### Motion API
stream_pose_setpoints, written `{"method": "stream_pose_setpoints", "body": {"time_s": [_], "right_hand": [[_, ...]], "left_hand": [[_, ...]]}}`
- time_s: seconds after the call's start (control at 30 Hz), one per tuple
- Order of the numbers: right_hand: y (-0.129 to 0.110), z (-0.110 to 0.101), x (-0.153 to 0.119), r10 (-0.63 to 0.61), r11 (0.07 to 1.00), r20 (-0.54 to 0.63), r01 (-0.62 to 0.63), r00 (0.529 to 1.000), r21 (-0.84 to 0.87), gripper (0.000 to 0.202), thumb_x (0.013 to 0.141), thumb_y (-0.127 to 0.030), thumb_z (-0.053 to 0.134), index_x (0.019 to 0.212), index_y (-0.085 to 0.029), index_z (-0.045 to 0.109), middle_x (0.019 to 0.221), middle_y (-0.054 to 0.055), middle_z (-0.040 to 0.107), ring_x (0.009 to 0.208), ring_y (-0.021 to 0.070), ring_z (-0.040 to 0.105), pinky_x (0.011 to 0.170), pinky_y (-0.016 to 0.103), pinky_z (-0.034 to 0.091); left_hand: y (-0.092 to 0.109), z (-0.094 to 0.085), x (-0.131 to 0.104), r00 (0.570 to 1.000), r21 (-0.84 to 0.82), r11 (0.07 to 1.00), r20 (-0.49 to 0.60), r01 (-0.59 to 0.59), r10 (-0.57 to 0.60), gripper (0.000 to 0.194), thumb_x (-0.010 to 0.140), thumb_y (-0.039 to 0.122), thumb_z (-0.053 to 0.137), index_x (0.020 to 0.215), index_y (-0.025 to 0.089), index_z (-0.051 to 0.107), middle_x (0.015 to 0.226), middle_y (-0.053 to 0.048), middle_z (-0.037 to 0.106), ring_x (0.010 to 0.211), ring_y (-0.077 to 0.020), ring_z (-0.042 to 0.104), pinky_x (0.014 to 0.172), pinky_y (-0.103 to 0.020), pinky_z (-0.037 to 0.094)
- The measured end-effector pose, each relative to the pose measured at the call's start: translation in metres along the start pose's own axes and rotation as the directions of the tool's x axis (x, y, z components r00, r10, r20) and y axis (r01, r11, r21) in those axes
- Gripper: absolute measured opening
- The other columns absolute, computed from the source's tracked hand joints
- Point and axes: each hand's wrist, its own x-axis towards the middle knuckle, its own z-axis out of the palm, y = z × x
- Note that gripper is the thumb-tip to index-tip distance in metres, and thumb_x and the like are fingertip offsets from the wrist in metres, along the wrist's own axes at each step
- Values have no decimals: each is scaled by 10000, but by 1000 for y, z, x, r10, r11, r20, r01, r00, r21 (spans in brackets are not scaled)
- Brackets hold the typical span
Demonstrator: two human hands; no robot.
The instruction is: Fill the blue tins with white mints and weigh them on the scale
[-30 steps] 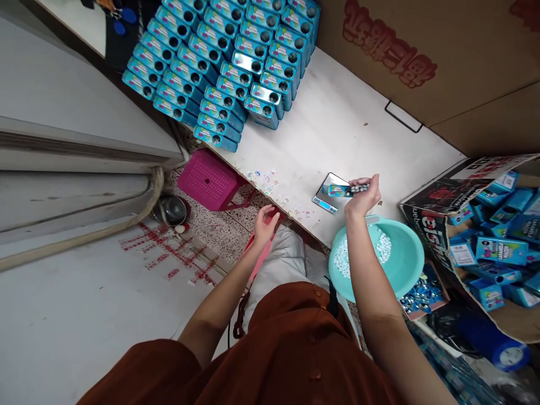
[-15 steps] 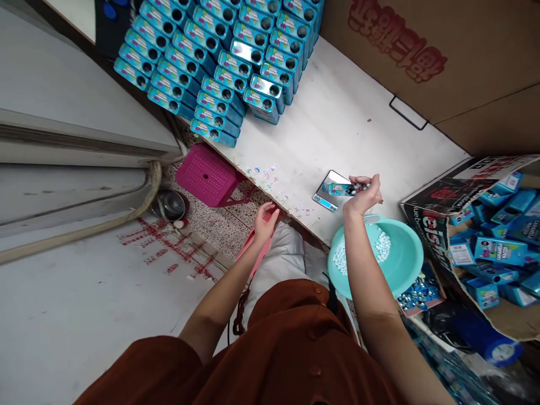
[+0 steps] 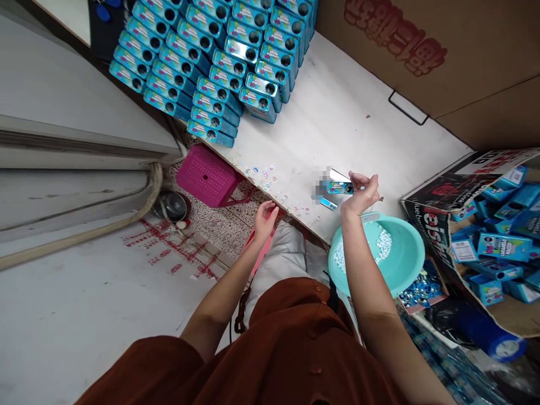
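Observation:
A blue tin (image 3: 338, 187) stands on a small mirror-topped scale (image 3: 328, 203), part of which is blurred out. Beside the tin's opening is my right hand (image 3: 363, 190), its fingers curled; a pale piece shows at them. Below that forearm is a turquoise basin (image 3: 403, 273) with small white pieces (image 3: 383, 244) in it. My left hand (image 3: 265, 218) hovers near the table's front edge, fingers apart and slightly bent, with nothing in it. Small stickers (image 3: 264, 174) lie along that edge.
Rows of blue tins (image 3: 202, 42) with round openings fill the table's far left. A large cardboard box (image 3: 464, 50) stands at the back right. An open carton (image 3: 428, 225) of blue tins is at the right. A pink stool (image 3: 206, 174) is below the table edge.
Several white pieces showed in my right hand before; now hardly any show there. The hand has stayed by the tin. My left hand has barely moved.

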Motion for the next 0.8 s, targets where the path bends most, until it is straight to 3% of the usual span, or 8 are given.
{"method": "stream_pose_setpoints", "body": {"time_s": [0.17,0.27,0.37,0.47,0.63,0.8], "right_hand": [[-8,-4,2,31,998,-50,-28,998,53,413,890,-380,432,574,-198,623,588,1,621,647,139,683,686,285,567],[-17,-20,5,32,997,-67,-27,997,68,409,894,-415,436,579,-213,601,593,-8,601,644,141,682,694,301,570],[-23,-55,3,-38,999,-92,37,995,-16,422,903,-432,442,546,-229,541,549,-23,549,592,134,646,682,316,572],[-22,-103,-9,-49,986,-100,32,994,-161,471,913,-442,439,492,-230,454,463,-43,446,479,114,550,560,274,528],[-1,-175,-43,121,945,-91,-142,989,-295,507,852,-469,561,442,-218,400,392,-63,367,372,80,364,356,213,301],[21,-217,-73,275,872,-78,-282,958,-400,490,784,-513,645,454,-215,440,409,-70,382,390,80,331,374,221,286]], "left_hand": [[5,1,2,1000,-22,1000,-3,-2,2,331,809,402,674,1056,196,594,1013,-78,680,985,-184,645,965,-381,498],[9,0,2,1000,-13,1000,8,5,-5,324,815,417,667,1044,198,599,1007,-79,683,982,-186,647,960,-382,501],[13,0,2,1000,-3,1000,18,6,-6,326,820,433,658,1035,195,601,1003,-81,682,979,-186,648,952,-377,505],[14,-1,3,1000,-2,1000,29,12,-12,334,822,438,653,1040,191,599,1019,-84,673,992,-188,643,944,-373,507],[16,1,5,997,15,1000,75,3,-4,322,834,422,641,1060,199,594,1020,-74,671,998,-183,641,946,-360,504],[33,12,9,989,45,996,129,-79,73,316,836,398,638,1081,204,590,1030,-69,672,1009,-187,637,967,-369,485]]}}
